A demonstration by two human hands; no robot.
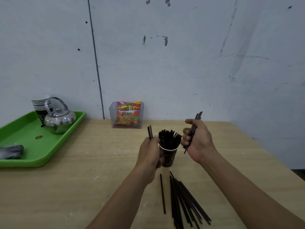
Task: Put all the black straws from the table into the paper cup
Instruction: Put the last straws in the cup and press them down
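A dark paper cup (170, 157) stands in the middle of the wooden table (82, 187), packed with several black straws (169, 138) that stick up out of it. My left hand (150, 154) is against the cup's left side and holds a few black straws (149, 131) upright. To the right of the cup, my right hand (196, 140) grips a small bundle of black straws (197, 118), tilted. Several loose black straws (183, 200) lie on the table in front of the cup, one of them (162, 194) apart on the left.
A green tray (29, 138) at the left holds a metal kettle (60, 119), a stack of paper cups (41, 104) and a dark packet (11, 151). A clear box with a French fries snack bag (127, 115) stands against the wall. The table's right edge runs diagonally.
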